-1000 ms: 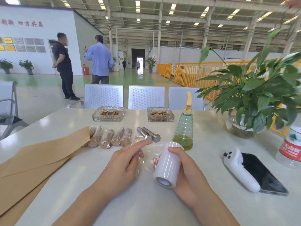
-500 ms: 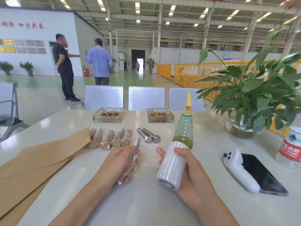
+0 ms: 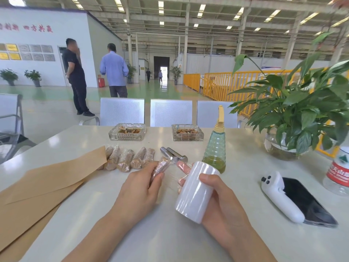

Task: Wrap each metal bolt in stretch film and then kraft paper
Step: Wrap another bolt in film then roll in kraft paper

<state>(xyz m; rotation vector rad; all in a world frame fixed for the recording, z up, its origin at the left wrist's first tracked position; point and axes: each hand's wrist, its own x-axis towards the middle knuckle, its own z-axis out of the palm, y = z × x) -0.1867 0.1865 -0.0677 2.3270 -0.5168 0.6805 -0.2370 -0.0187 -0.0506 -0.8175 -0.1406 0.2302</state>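
Two bare bolts [image 3: 174,155] beside spray bottle [image 3: 215,148] — ashtrays [image 3: 127,131] behind.

Two glass ashtrays [image 3: 127,131] [image 3: 187,132] sit at the centre of the frame on the white table [image 3: 170,239], with a green squeeze bottle [image 3: 215,149] just right of them. At right are a potted plant [image 3: 300,118], a white controller [image 3: 279,197] beside a black phone [image 3: 309,203], and a water bottle [image 3: 339,171]. Three grey chairs [image 3: 171,112] line the far edge; two people [image 3: 75,76] [image 3: 114,70] stand upper left.
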